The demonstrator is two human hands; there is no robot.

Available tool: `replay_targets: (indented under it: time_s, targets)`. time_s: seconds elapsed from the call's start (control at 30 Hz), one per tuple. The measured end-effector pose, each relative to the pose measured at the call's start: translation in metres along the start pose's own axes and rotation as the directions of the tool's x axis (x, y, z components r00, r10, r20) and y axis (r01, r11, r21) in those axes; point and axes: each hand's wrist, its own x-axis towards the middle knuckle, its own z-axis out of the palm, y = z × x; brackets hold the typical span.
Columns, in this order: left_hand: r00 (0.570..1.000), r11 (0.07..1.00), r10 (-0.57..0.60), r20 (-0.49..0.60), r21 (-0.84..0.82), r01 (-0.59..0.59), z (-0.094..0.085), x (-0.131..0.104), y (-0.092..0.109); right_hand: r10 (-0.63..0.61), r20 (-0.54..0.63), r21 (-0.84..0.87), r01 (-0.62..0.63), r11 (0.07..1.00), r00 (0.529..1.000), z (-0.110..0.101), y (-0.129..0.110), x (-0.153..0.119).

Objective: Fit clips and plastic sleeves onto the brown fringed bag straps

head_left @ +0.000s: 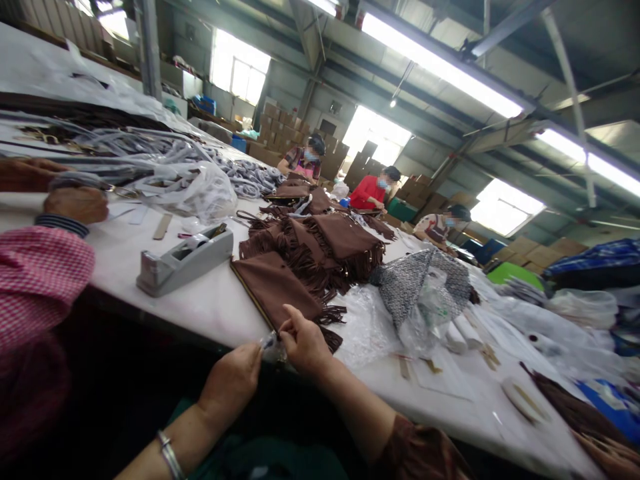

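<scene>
At the near table edge my left hand (233, 379) is closed in a pinch on a piece of clear plastic (270, 348). My right hand (306, 341) meets it there, thumb and fingers pinched at the corner of a brown fringed bag (277, 287). The bag lies flat, with a gold-coloured zipper (253, 293) along its near-left side and fringe spread to the right. Exactly what sits between the right fingertips is hidden. Behind the bag rises a heap of similar brown fringed bags (345, 237).
A grey tape dispenser (187, 260) stands to the left. A co-worker's hand (77, 200) holds grey-wrapped material beside it. A patterned bag (415, 287) and plastic wrap (363, 327) lie right. Several people sit across the table (200, 317); a tape roll (523, 400) lies far right.
</scene>
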Motion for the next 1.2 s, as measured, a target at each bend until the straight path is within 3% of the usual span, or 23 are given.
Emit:
replay_targets:
  time_s: [0.13,0.27,0.37,0.5,0.6,0.77,0.9,1.1,1.2]
  targets:
    - [0.993,0.947,0.109,0.036,0.300,-0.115,0.006,-0.003,-0.009,-0.098,0.206,-0.082,0.117,0.990,0.974,-0.006,-0.011,0.020]
    - [0.983,0.893,0.186,0.004,0.416,-0.171,0.004,-0.005,-0.011,-0.070,0.433,-0.217,0.179,0.960,0.899,-0.003,-0.021,0.037]
    - [0.970,0.869,0.240,-0.026,0.451,-0.203,0.003,-0.006,-0.011,-0.061,0.504,-0.177,0.172,0.969,0.862,0.000,-0.023,0.046]
    - [0.959,0.865,0.276,-0.059,0.451,-0.221,0.003,-0.007,-0.013,-0.050,0.501,-0.007,0.062,0.998,0.864,0.003,-0.019,0.052]
    - [0.958,0.869,0.280,-0.067,0.441,-0.224,0.003,-0.007,-0.014,-0.066,0.440,0.002,0.072,0.997,0.896,0.007,-0.015,0.054]
    - [0.958,0.863,0.283,-0.053,0.451,-0.229,0.005,-0.006,-0.015,-0.083,0.377,-0.113,0.134,0.984,0.922,0.015,-0.018,0.055]
    - [0.959,0.858,0.281,-0.020,0.453,-0.242,0.007,-0.006,-0.017,-0.113,0.398,-0.296,0.244,0.923,0.910,0.018,-0.023,0.054]
    - [0.984,0.915,0.173,0.039,0.363,-0.175,0.003,-0.006,-0.019,-0.178,0.412,-0.339,0.332,0.880,0.893,0.018,-0.026,0.050]
    - [0.997,0.986,0.060,0.039,0.152,-0.065,-0.003,-0.001,-0.017,-0.188,0.366,-0.307,0.309,0.900,0.912,0.017,-0.022,0.042]
